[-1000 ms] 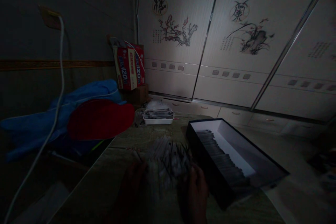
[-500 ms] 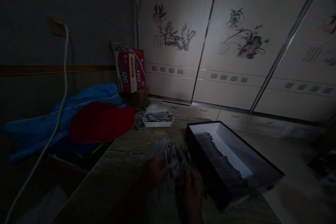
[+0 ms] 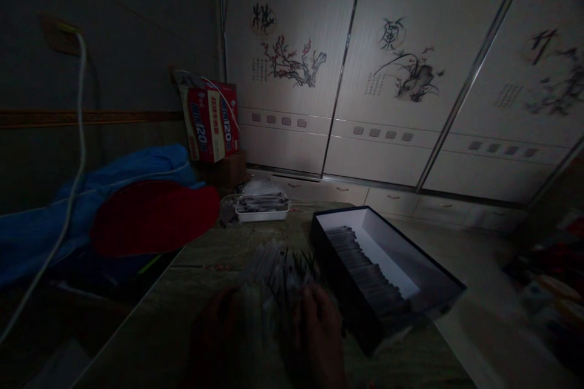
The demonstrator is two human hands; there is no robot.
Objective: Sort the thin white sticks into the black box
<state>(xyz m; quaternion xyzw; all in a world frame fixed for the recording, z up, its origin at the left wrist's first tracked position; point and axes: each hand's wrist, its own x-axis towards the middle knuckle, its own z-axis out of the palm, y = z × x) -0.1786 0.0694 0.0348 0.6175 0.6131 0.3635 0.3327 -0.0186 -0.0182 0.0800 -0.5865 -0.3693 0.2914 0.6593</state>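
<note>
The tabletop (image 3: 201, 292) has a smooth, faintly shiny covering with a mottled green, stone-like print. The pile of thin sticks (image 3: 283, 267) glints in clear plastic wrappers. The black box (image 3: 337, 279) looks like matt card, smooth white inside. The white tray (image 3: 262, 214) seems smooth plastic. The blue cloth (image 3: 114, 173) and red cloth (image 3: 150, 216) are matt, the red carton (image 3: 210, 121) glossy printed card. The cupboard doors (image 3: 292, 12) are smooth, with metal strips (image 3: 341, 76).

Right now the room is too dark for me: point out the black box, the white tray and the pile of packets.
black box (image 3: 393, 262), head view, bare white floor inside.
white tray (image 3: 262, 216), head view, front wall.
pile of packets (image 3: 283, 267), head view, its middle.
</note>
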